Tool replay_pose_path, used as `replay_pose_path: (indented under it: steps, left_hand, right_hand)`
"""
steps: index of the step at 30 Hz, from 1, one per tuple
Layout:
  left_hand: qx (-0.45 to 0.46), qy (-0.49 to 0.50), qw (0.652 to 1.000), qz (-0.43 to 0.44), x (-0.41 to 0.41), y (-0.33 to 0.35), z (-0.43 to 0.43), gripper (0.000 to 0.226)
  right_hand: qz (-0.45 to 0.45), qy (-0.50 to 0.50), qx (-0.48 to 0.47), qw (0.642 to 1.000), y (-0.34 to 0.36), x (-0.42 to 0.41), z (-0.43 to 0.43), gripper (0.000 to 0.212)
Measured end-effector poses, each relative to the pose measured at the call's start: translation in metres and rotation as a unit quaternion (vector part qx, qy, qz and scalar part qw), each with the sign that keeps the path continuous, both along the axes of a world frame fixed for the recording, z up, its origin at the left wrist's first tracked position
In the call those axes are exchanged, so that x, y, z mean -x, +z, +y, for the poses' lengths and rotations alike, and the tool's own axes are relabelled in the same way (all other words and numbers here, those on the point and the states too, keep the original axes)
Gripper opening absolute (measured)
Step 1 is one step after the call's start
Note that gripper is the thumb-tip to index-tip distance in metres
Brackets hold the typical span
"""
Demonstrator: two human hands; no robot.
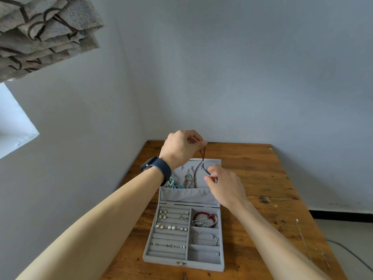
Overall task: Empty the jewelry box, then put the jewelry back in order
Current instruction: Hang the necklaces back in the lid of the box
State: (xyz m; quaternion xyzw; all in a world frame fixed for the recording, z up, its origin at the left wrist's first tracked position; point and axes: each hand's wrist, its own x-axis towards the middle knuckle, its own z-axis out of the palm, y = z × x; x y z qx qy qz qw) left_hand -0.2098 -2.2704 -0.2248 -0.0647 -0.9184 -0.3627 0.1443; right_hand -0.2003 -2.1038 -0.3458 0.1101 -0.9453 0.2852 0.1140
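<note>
An open grey velvet jewelry box (pixel 202 261) lies on the wooden table. My left hand (pixel 180 147), with a dark watch on the wrist, pinches the top of a dark braided cord necklace (pixel 202 159) above the raised lid (pixel 215 161). My right hand (pixel 224 183) pinches the same cord lower down, in front of the lid. Other necklaces (pixel 189 179) and a turquoise piece (pixel 172 183) hang in the lid above its pocket. Earrings (pixel 171 227) sit in the slotted left tray. A red bracelet (pixel 204 219) and a silver bangle (pixel 205 238) lie in right-hand compartments.
The wooden table (pixel 262 178) stands in a corner against grey walls. A thin silver chain (pixel 302 239) lies near the table's right edge. A patterned curtain (pixel 44 35) hangs at the upper left.
</note>
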Motion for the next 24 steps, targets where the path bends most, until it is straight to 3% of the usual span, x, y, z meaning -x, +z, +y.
replay_pose_path:
  steps: [7, 11, 18, 21, 24]
  left_hand:
    - [-0.085, -0.025, 0.996, 0.012, -0.006, 0.005, 0.006, 0.020]
    - [-0.134, -0.017, 0.991, -0.002, -0.006, 0.004, 0.006, 0.021]
    - [-0.085, -0.012, 0.996, -0.011, -0.007, -0.017, 0.004, 0.017]
    - [-0.057, -0.009, 0.998, -0.025, -0.004, -0.023, 0.002, 0.016]
    - [0.039, 0.004, 0.998, -0.040, 0.000, -0.033, -0.001, 0.012]
  right_hand:
    - [0.024, -0.041, -0.002, 0.999, -0.003, -0.001, -0.006, 0.020]
    - [0.008, -0.013, -0.045, 0.999, -0.002, 0.000, -0.010, 0.022]
    - [-0.073, 0.063, -0.067, 0.993, -0.002, -0.006, -0.016, 0.041]
    - [-0.105, 0.091, -0.085, 0.987, -0.002, -0.006, -0.015, 0.029]
    - [-0.133, 0.093, -0.070, 0.984, 0.001, -0.009, -0.013, 0.022]
